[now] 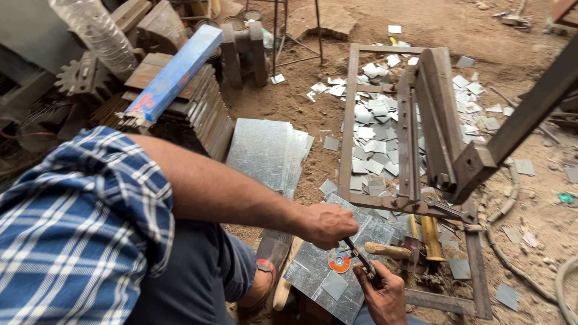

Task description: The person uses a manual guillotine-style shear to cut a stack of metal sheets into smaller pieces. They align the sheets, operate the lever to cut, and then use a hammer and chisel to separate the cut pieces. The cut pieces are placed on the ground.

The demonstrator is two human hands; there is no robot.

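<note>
Head view: a galvanized metal sheet (pixel 337 265) lies flat on the ground under both hands. Left hand (pixel 328 224) is closed around a thin dark tool (pixel 359 257) slanting down-right toward the right hand (pixel 382 289), which pinches its lower end beside a small orange disc (pixel 339 261).

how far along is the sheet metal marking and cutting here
Done: many cut squares lie under the shear frame. In hand: left hand and right hand hold a scribing tool by a small disc on a sheet. Left: a stack of uncut sheets.
</note>
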